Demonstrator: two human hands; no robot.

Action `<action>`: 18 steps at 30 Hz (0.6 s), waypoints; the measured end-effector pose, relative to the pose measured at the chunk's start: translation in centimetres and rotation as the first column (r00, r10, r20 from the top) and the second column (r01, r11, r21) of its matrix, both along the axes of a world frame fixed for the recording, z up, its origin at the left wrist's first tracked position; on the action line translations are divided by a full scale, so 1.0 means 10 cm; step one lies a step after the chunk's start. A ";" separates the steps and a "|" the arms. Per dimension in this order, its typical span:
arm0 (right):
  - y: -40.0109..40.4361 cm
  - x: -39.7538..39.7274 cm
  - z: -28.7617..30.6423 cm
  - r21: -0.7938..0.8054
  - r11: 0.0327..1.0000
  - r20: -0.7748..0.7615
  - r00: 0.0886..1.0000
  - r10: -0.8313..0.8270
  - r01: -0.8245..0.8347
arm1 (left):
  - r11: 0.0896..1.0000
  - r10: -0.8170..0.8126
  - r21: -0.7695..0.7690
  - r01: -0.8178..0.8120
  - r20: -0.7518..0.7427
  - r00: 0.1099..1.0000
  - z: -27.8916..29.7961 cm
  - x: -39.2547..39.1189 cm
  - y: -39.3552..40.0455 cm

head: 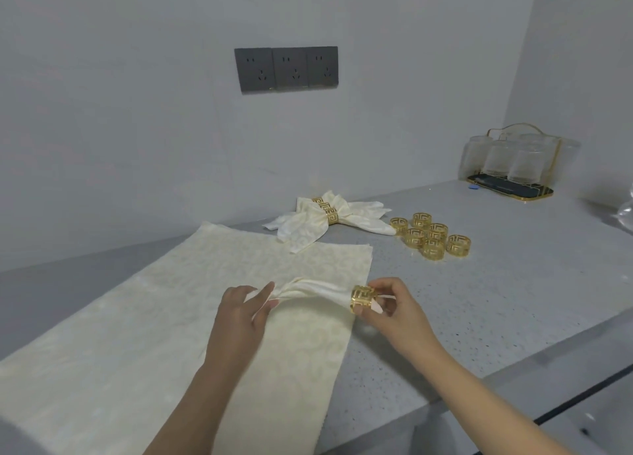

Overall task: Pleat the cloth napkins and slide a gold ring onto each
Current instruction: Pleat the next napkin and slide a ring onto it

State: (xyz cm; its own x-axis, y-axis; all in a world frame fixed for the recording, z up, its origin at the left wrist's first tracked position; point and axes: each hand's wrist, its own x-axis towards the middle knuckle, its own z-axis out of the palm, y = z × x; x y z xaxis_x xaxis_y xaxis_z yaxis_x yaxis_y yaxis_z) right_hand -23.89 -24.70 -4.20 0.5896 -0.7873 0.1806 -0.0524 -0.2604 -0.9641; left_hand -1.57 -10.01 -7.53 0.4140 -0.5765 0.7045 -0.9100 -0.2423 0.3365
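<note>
A cream pleated napkin (308, 292) is held gathered above a flat stack of cream napkins (164, 317). My left hand (241, 314) grips the pleated napkin at its middle. My right hand (394, 309) pinches a gold ring (363, 299) that sits around the napkin's right end, with the cloth tip poking out past it. Behind lie finished napkins (322, 223) with gold rings round their middles. Several loose gold rings (430, 237) stand in a cluster on the counter to the right of them.
The grey speckled counter (496, 283) runs to a front edge at the lower right. A gold wire rack with glass tumblers (513, 162) stands at the back right corner. Grey wall sockets (286, 68) are on the wall behind.
</note>
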 end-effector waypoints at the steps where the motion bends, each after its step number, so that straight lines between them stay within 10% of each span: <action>1: 0.00 0.02 0.01 -0.006 1.000 -0.017 1.000 -0.014 0.014 | 1.000 -0.023 -0.016 0.023 0.011 1.000 0.00 0.00 0.01; 12: -0.07 0.03 0.11 -0.120 0.948 -0.324 0.914 0.243 -0.294 | 0.983 -0.177 -0.059 0.176 -0.016 0.984 0.05 -0.03 0.10; 18: -0.08 0.02 0.14 0.053 0.939 -0.230 0.911 0.342 -0.339 | 0.975 -0.195 -0.115 0.191 -0.024 0.980 0.09 -0.07 0.10</action>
